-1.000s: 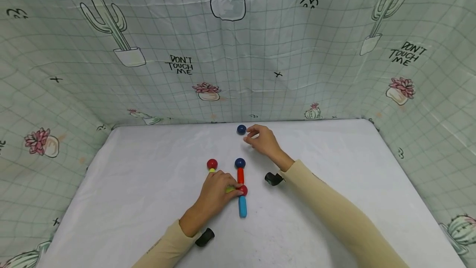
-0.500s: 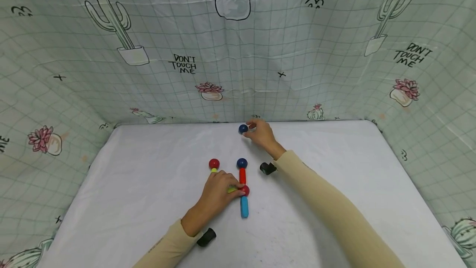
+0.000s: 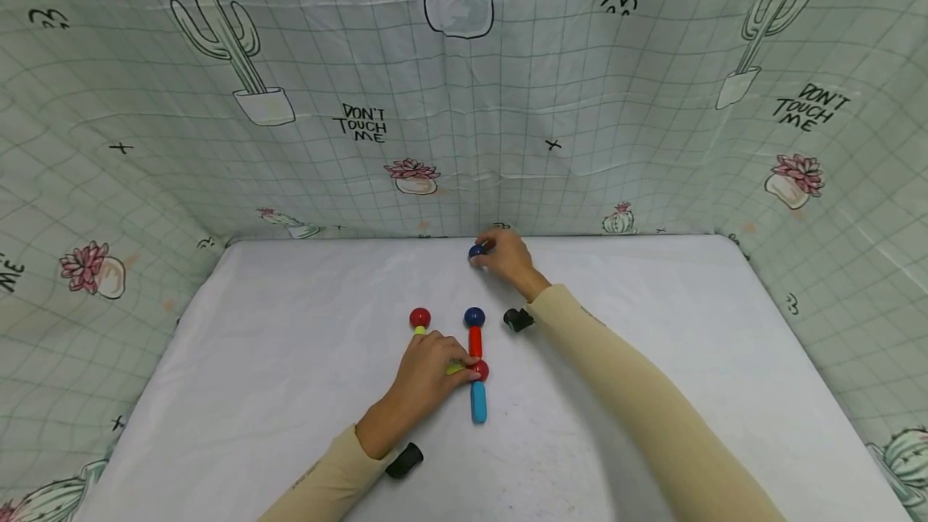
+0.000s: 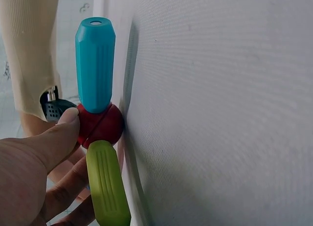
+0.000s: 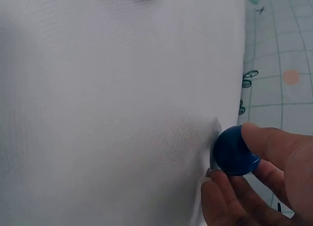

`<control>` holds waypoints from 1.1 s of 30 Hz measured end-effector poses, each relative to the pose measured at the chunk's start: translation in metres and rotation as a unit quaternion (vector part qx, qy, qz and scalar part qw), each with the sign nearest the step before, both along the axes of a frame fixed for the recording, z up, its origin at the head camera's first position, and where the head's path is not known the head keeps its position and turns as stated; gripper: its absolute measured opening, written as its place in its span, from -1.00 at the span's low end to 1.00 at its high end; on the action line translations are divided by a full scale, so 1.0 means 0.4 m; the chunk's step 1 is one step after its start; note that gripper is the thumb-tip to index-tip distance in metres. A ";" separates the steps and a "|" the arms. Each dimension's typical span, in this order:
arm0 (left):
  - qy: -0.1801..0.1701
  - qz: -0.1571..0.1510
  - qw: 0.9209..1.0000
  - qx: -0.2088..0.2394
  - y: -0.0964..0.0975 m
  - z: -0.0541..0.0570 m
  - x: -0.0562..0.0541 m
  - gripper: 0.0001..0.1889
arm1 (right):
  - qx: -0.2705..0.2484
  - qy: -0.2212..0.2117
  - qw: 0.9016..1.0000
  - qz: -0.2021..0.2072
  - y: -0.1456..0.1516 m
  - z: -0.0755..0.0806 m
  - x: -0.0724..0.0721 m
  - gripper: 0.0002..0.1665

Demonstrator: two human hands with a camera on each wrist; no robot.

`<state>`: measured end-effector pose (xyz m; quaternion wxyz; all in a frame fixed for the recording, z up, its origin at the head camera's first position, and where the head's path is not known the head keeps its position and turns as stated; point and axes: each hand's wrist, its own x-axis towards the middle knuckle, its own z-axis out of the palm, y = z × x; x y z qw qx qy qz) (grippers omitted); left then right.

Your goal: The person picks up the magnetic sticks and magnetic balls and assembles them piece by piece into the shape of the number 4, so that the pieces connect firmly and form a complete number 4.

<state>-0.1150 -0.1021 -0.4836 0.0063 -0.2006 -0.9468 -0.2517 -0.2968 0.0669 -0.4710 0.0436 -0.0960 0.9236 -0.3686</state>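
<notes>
With thumb and fingers, my left hand (image 3: pixel 424 365) pinches a red ball (image 4: pixel 105 124) that joins several rods. A light blue rod (image 3: pixel 478 403) points from this ball toward the near side, an orange-red rod (image 3: pixel 474 341) toward the far side. The yellow-green rod (image 4: pixel 107 182) runs from it under my left hand. A dark blue ball (image 3: pixel 474 316) caps the orange-red rod. Another red ball (image 3: pixel 420 317) sits beyond my left hand on a yellow-green piece. At the table's far edge, my right hand (image 3: pixel 507 254) pinches a loose blue ball (image 5: pixel 234 150) between thumb and fingers.
A white cloth covers the table (image 3: pixel 304 304). Behind its far edge hangs a printed curtain (image 3: pixel 464 119) with cactus drawings. Black wrist devices show under both sleeves, one near the right forearm (image 3: pixel 616 393).
My right hand has moved slightly farther out and to the left, and its fingers have closed round the loose blue ball. The left hand keeps its hold on the red ball.
</notes>
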 end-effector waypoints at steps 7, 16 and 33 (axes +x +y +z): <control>-0.011 0.004 1.000 0.010 0.002 0.003 -0.002 -0.80 | -0.017 0.004 1.000 0.003 0.015 -0.009 0.017 -0.59; -0.001 -0.002 1.000 0.031 -0.002 0.002 0.007 -0.84 | -0.078 -0.020 0.997 0.011 0.050 -0.004 0.098 -0.61; 0.006 -0.006 0.999 0.038 -0.003 0.000 0.010 -0.86 | -0.167 -0.062 0.983 0.052 0.131 0.008 0.296 -0.62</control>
